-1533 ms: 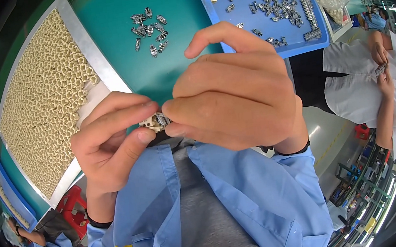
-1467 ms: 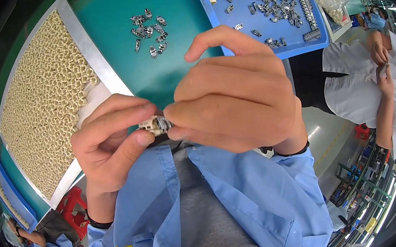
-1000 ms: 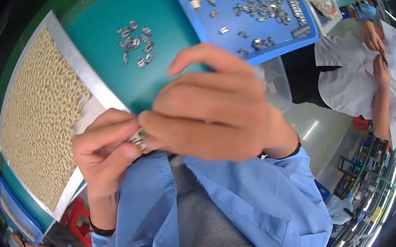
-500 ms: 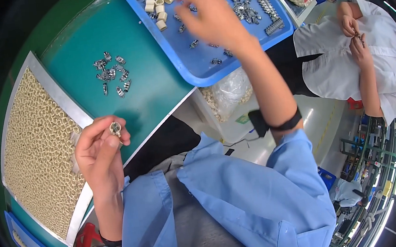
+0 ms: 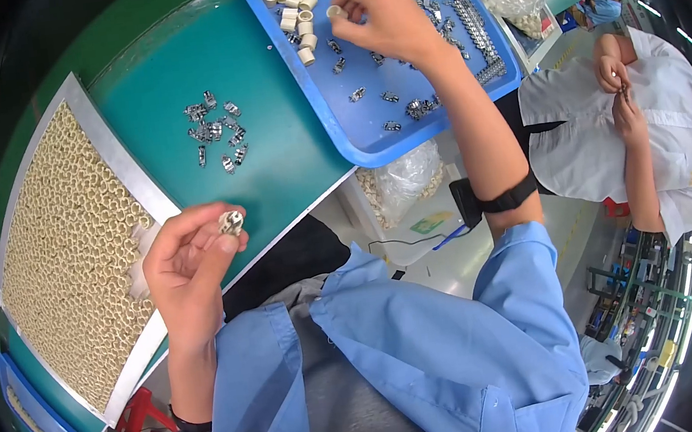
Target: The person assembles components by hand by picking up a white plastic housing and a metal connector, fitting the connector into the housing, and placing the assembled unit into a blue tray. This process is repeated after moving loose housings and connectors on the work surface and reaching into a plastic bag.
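Between the thumb and fingers of my left hand (image 5: 190,268) is a small cream part with metal inside (image 5: 231,222), held over the table's front edge. My right hand (image 5: 388,23) reaches over the blue tray (image 5: 327,124) and pinches a cream cylindrical sleeve (image 5: 336,12). More cream sleeves (image 5: 306,28) lie in the tray's far left corner. Small metal clips (image 5: 423,107) are scattered around the tray, and a row of linked metal pieces (image 5: 474,26) runs along its right side. A loose group of metal clips (image 5: 215,130) rests on the green table left of the tray.
A metal-edged tray (image 5: 123,173) full of small cream parts stands at the left. A smaller blue tray (image 5: 40,413) is beyond it. Below the table edge sits a bin with a plastic bag (image 5: 406,177). A co-worker in a white shirt (image 5: 599,119) is at the right.
My right hand has closed on a cream sleeve among those in the tray. My left hand has shifted slightly right, turning its part. The view has moved a little.
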A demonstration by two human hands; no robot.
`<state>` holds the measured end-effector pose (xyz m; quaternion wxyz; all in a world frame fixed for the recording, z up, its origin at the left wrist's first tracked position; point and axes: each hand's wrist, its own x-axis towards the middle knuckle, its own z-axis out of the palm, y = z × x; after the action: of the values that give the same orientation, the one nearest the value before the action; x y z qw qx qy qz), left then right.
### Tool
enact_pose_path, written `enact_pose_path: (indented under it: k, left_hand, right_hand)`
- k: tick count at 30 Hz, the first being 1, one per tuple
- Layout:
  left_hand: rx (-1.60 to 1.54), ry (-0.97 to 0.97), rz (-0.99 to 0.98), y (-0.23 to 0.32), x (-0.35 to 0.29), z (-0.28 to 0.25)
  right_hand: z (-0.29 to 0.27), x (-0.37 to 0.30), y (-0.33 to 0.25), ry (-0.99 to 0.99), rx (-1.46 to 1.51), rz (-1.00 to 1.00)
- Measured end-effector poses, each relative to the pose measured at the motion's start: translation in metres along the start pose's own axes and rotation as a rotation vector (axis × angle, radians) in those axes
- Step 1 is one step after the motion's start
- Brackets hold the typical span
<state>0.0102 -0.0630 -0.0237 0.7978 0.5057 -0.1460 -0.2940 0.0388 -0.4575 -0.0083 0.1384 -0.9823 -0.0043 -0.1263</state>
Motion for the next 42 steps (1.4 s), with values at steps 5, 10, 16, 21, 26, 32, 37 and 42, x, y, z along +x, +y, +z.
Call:
enact_pose_path:
  k: [5, 10, 16, 21, 26, 32, 37, 42]
  left_hand:
    - [-0.060, -0.067, 0.036, -0.002, 0.007, 0.007]
    - [-0.027, -0.066, 0.100, 0.002, 0.008, 0.021]
    - [-0.011, -0.047, 0.174, 0.006, 0.001, 0.019]
    - [0.171, -0.069, 0.301, 0.008, -0.004, 0.013]
    - [0.242, -0.053, 0.330, 0.013, -0.006, 0.009]
    - [0.491, -0.175, 0.430, 0.025, -0.004, 0.003]
    - [0.380, -0.166, 0.396, 0.022, -0.006, 0.003]
    - [0.336, -0.028, 0.315, 0.013, -0.005, 0.012]
  right_hand:
    - [-0.006, -0.041, -0.074, 0.159, 0.898, 0.067]
    - [0.001, -0.062, -0.133, 0.145, 1.406, 0.039]
    - [0.009, -0.071, -0.169, 0.236, 1.409, -0.082]
    - [0.003, -0.082, -0.181, 0.189, 1.146, -0.186]
    - [-0.013, -0.084, -0.184, 0.106, 0.946, -0.270]
    - [-0.032, -0.083, -0.187, -0.002, 0.871, -0.263]
    - [-0.032, -0.082, -0.193, 0.023, 0.823, -0.319]
    - [-0.011, -0.086, -0.193, 0.101, 0.864, -0.283]
